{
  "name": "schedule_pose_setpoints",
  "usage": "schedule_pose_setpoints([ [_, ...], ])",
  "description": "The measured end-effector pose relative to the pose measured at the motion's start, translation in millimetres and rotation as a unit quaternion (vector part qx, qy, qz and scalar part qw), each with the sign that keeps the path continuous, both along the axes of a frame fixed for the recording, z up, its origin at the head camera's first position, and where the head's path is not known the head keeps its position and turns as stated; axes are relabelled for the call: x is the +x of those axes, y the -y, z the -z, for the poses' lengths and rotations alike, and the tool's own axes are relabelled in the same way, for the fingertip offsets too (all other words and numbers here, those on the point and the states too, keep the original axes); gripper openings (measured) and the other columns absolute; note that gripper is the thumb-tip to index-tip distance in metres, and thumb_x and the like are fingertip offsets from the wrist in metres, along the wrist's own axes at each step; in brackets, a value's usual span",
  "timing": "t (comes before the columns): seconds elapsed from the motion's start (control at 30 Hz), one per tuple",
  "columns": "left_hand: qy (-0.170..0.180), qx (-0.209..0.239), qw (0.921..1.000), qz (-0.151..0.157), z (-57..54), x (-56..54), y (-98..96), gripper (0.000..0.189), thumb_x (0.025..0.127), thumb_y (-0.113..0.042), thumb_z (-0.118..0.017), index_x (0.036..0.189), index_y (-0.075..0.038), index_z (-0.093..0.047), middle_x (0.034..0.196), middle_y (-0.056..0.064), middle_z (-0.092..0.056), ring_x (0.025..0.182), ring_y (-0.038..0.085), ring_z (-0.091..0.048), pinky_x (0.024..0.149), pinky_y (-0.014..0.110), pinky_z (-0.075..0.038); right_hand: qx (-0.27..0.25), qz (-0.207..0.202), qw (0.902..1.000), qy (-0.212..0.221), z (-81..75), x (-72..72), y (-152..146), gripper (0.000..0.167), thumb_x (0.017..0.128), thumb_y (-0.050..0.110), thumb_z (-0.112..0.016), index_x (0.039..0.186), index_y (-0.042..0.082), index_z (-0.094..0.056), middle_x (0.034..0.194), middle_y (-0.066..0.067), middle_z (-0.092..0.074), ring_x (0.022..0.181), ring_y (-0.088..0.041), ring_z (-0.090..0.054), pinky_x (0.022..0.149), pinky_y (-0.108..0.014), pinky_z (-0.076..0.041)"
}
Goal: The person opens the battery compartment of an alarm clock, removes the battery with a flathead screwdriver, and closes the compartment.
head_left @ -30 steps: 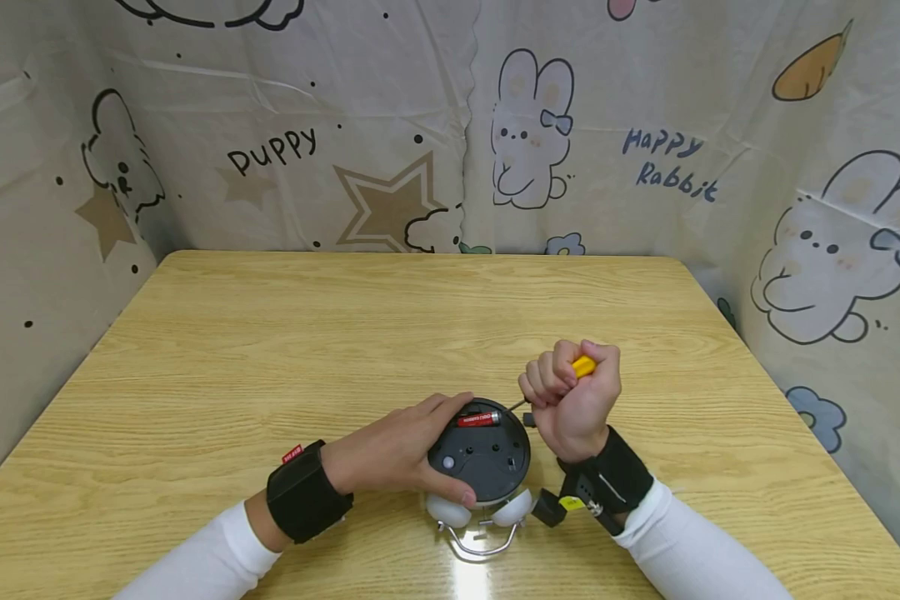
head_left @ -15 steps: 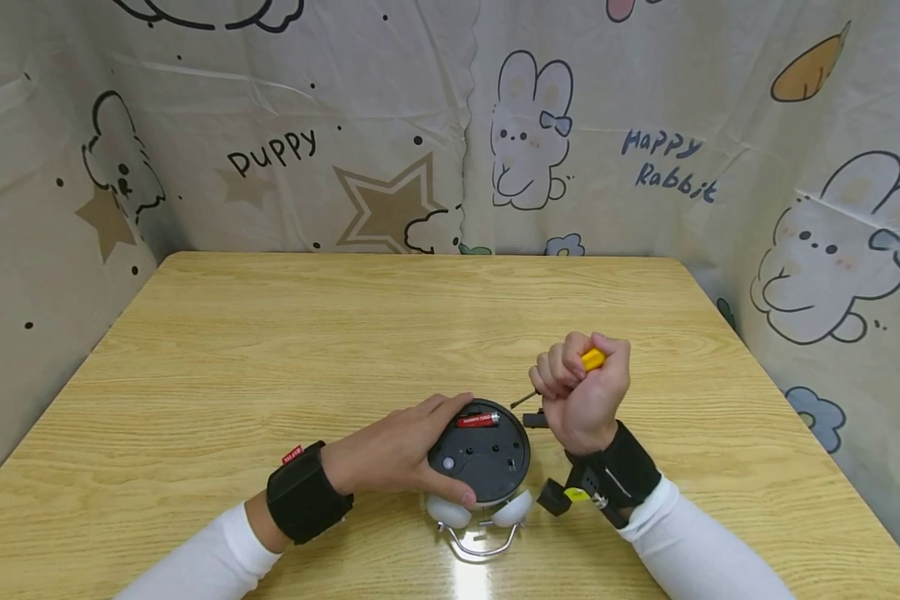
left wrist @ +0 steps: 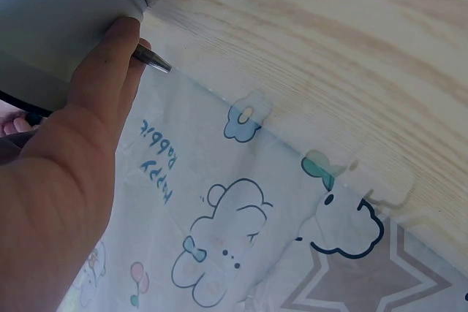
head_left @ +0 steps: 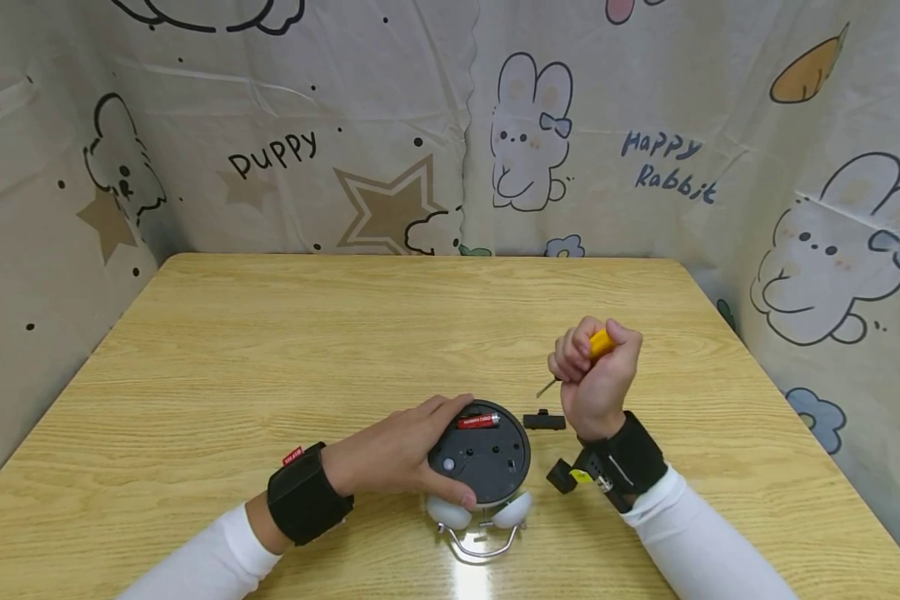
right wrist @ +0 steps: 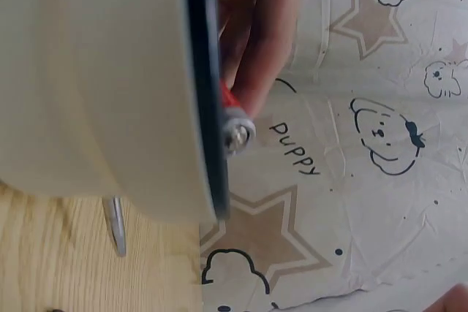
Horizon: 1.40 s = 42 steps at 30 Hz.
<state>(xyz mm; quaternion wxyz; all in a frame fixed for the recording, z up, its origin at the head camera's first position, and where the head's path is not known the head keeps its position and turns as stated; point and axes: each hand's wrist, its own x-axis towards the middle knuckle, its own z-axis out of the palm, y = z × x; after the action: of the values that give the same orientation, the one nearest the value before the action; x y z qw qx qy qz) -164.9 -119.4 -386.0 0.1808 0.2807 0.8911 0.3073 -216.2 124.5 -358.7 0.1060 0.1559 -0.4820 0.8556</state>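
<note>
A round alarm clock [head_left: 487,467] lies face down, its dark back up and its white bells and silver handle toward me. My left hand [head_left: 401,446] grips its left side, thumb near the bells. A red battery [head_left: 478,421] sits in the open compartment on the back; in the right wrist view its metal end [right wrist: 238,137] shows above the rim. My right hand [head_left: 596,379] is curled round the yellow handle of a screwdriver [head_left: 601,343]. The shaft points down and left, its tip apart from the clock. Beside the clock lies a black battery cover [head_left: 544,422].
The wooden table [head_left: 330,333] stretches away behind the clock. A patterned curtain [head_left: 390,108] hangs along its far edge and both sides. One metal foot of the clock [left wrist: 152,58] sticks out past my left fingers in the left wrist view.
My right hand has moved up and to the right with the screwdriver, whose tip has left the clock's edge. The battery cover has come into full view. My left hand and the clock stay put.
</note>
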Motion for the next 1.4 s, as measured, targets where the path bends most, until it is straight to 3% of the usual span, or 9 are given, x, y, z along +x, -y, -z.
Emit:
schedule_pose_setpoints([
  [0.23,-0.002,-0.001,1.0000,0.001,0.3,0.1,0.2,0.119,0.074,-0.067,-0.084,0.165,-0.020,-0.025,0.153,0.005,-0.048,0.128,0.020,-0.056,0.109,0.044,-0.050,0.043,0.043,0.9962,0.062,-0.5,-5.8,-6,0.044,0.104,0.028,-0.020,0.065,0.020,-0.038,0.053,0.007,-0.030,0.049,-0.019,-0.016,0.052,-0.034,-0.011],
  [0.43,-0.006,-0.002,1.0000,0.002,0.4,-0.1,0.2,0.119,0.074,-0.068,-0.084,0.165,-0.020,-0.025,0.152,0.005,-0.048,0.129,0.020,-0.056,0.109,0.044,-0.050,0.088,0.063,0.9915,0.072,3.1,-12.1,-10,0.043,0.107,0.025,-0.022,0.070,0.019,-0.042,0.053,0.009,-0.034,0.046,-0.015,-0.024,0.045,-0.028,-0.023],
  [0.6,-0.005,-0.004,1.0000,0.001,0.2,0.2,0.3,0.119,0.074,-0.068,-0.084,0.165,-0.021,-0.025,0.153,0.006,-0.048,0.129,0.021,-0.056,0.109,0.045,-0.050,0.122,0.076,0.9883,0.051,6.8,-16.9,-12,0.038,0.112,0.030,-0.029,0.079,0.017,-0.044,0.057,0.008,-0.036,0.044,-0.010,-0.031,0.044,-0.024,-0.029],
  [0.83,-0.001,-0.004,1.0000,-0.001,-0.9,0.9,-0.1,0.119,0.074,-0.067,-0.084,0.165,-0.020,-0.024,0.154,0.007,-0.048,0.129,0.022,-0.055,0.109,0.045,-0.050,0.158,0.076,0.9845,0.002,10.5,-21.4,-16,0.030,0.114,0.035,-0.034,0.094,0.015,-0.043,0.064,0.005,-0.036,0.048,-0.007,-0.032,0.045,-0.024,-0.025],
  [0.97,-0.003,-0.003,1.0000,0.000,-1.1,1.1,0.1,0.119,0.074,-0.067,-0.084,0.165,-0.020,-0.024,0.154,0.007,-0.047,0.129,0.022,-0.055,0.109,0.045,-0.050,0.187,0.088,0.9785,0.003,11.8,-25.6,-20,0.024,0.114,0.035,-0.034,0.107,0.015,-0.043,0.068,0.004,-0.036,0.048,-0.007,-0.030,0.045,-0.023,-0.025],
  [1.2,-0.005,-0.003,1.0000,0.001,-0.7,1.1,0.9,0.119,0.074,-0.067,-0.084,0.165,-0.020,-0.024,0.154,0.007,-0.047,0.129,0.022,-0.055,0.109,0.045,-0.049,0.204,0.074,0.9693,0.115,14.5,-35.6,-31,0.029,0.114,0.040,-0.028,0.111,0.019,-0.048,0.073,0.006,-0.039,0.049,-0.006,-0.032,0.047,-0.018,-0.031],
  [1.4,-0.005,-0.003,1.0000,0.001,-0.9,1.4,1.1,0.119,0.074,-0.067,-0.084,0.165,-0.020,-0.024,0.154,0.006,-0.047,0.128,0.022,-0.055,0.109,0.044,-0.049,0.207,0.031,0.9626,0.172,13.9,-39.0,-37,0.032,0.112,0.024,-0.023,0.122,0.014,-0.052,0.079,0.006,-0.044,0.053,-0.006,-0.037,0.049,-0.018,-0.036],
])
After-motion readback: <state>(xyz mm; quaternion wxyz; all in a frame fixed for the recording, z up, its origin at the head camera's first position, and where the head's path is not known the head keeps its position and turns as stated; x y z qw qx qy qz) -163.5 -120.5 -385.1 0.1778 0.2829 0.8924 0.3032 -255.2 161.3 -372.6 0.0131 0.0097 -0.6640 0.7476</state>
